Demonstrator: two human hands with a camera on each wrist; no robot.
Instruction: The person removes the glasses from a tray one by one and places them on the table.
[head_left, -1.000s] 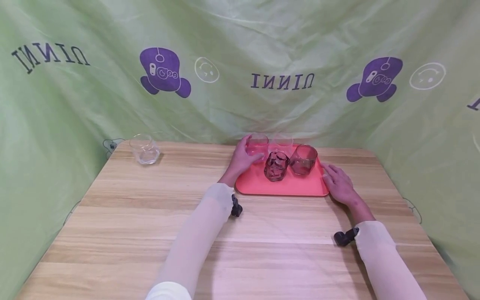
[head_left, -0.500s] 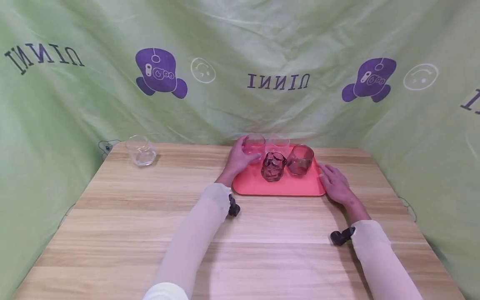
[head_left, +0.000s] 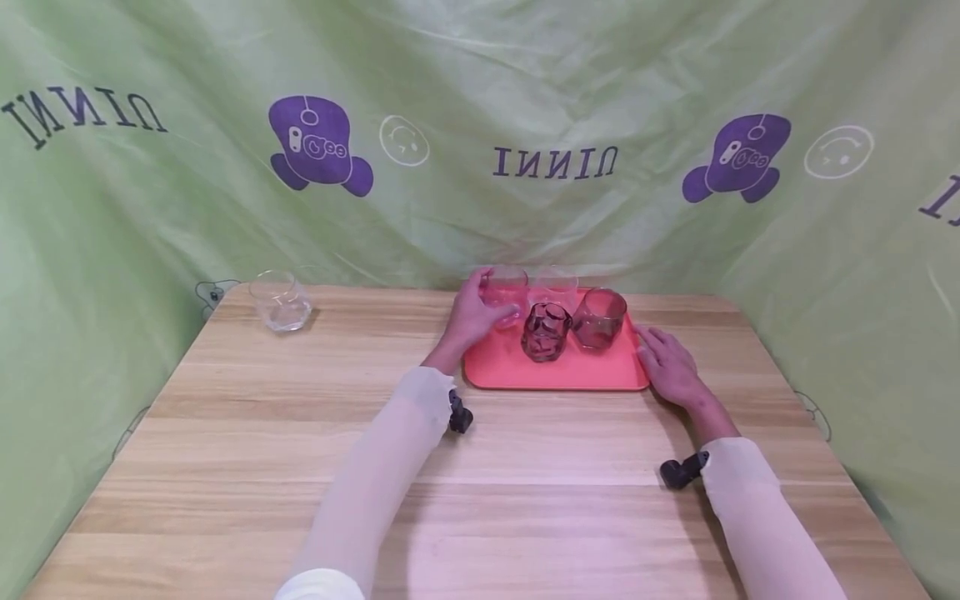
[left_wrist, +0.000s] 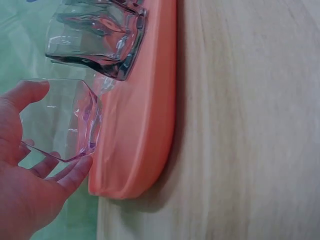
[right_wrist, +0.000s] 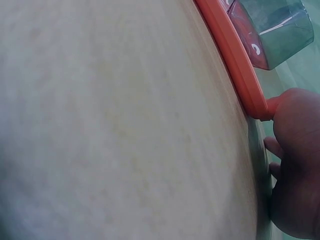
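Observation:
My left hand [head_left: 474,315] has its thumb and fingers around a clear drinking glass [left_wrist: 62,117], which stands at the back left of the red tray [head_left: 555,375]. In the left wrist view, the thumb lies near the rim and the fingers pass beneath the glass's far side. Beside it on the tray are another clear glass [head_left: 557,283], a dark wavy-sided glass [head_left: 546,333] and a smoky faceted glass [head_left: 600,319]. At the tray's right edge rests my right hand [head_left: 670,367], fingers extended, thumb touching the rim in the right wrist view.
A further clear glass [head_left: 281,304] stands at the back left of the wooden table [head_left: 540,500]. Green printed fabric [head_left: 450,217] hangs close behind the table and along both sides. Thin cables [head_left: 213,293] show beside the table's edges.
The head view has shifted slightly, moving the scene a little left. My left wrist has edged left, its hand still around the clear glass. The right hand stays at the tray's edge.

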